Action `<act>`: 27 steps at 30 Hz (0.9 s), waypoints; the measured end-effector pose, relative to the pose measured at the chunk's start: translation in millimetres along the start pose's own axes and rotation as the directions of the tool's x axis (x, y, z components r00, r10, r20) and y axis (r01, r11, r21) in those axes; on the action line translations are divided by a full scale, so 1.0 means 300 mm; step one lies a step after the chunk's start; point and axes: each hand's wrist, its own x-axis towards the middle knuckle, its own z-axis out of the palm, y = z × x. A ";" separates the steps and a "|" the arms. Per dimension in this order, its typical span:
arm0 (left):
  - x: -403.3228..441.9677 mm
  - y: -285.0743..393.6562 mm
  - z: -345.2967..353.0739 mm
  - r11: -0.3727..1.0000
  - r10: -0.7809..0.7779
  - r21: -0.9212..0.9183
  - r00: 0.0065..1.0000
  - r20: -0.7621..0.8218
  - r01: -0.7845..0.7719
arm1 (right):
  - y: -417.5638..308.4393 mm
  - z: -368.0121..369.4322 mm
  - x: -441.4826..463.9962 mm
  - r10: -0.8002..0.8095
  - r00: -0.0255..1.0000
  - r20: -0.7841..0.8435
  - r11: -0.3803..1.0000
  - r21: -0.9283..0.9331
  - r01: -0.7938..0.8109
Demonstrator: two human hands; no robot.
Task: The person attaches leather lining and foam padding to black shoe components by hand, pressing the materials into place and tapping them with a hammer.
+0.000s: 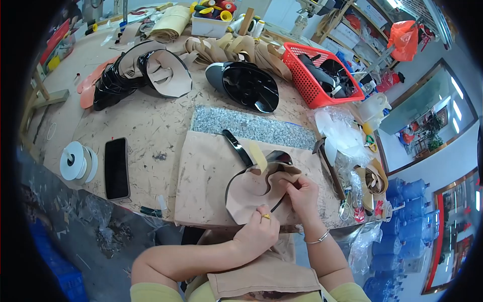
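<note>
A curved beige-lined piece with black edges (244, 194) lies on the beige board in front of me. My left hand (259, 229), with a ring on one finger, pinches its near edge. At the piece's right side, my right hand (301, 195) has its thumb and fingers closed on the beige lining. A black strap (237, 148) sticks out at the upper left of the piece, and a pale yellow strip (257, 157) stands beside it.
Behind the board (193, 166) is a speckled slab (251, 128). Farther back are black shoe-like pieces (249, 86) and a red basket (322, 100). A phone (116, 168) and white spool (75, 161) lie left; a hammer-like tool (329, 168) lies right.
</note>
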 end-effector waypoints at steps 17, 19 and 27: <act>0.156 -0.052 0.044 0.945 0.001 -0.276 0.845 0.535 0.174 | -0.020 -0.030 0.058 -0.767 0.496 0.406 0.408 -0.288 0.866; 0.130 -0.034 0.058 0.985 -0.083 -0.125 0.960 0.268 0.120 | -0.071 -0.050 0.086 -0.519 0.809 0.276 0.740 -0.329 0.587; 0.187 -0.150 -0.100 0.973 0.181 0.017 0.805 0.565 -0.231 | -0.053 -0.027 0.151 -0.503 0.859 0.090 0.782 -0.376 0.497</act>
